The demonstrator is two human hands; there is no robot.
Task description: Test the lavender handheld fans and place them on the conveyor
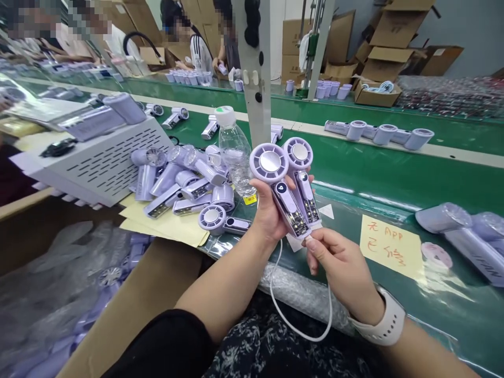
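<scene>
Two purple handheld fans stand side by side in my left hand (270,212), which is closed round their handles. The nearer handheld fan (289,205) shows a round silver centre and a clear-fronted handle; the other handheld fan (305,189) is partly behind it. At the bottom of the handles, my right hand (338,257) pinches the end of a white cable (275,299). The plug itself is mostly covered by my fingers. That cable hangs in a loop below my hands. Left of my left hand, a single fan (212,218) lies on the table edge.
A pile of fans (185,178) lies beside a perforated metal box (114,157). A water bottle (235,149) stands near a metal post (258,79). To the right are a handwritten yellow note (389,244) and more fans (452,218). People work across the green conveyor (354,168).
</scene>
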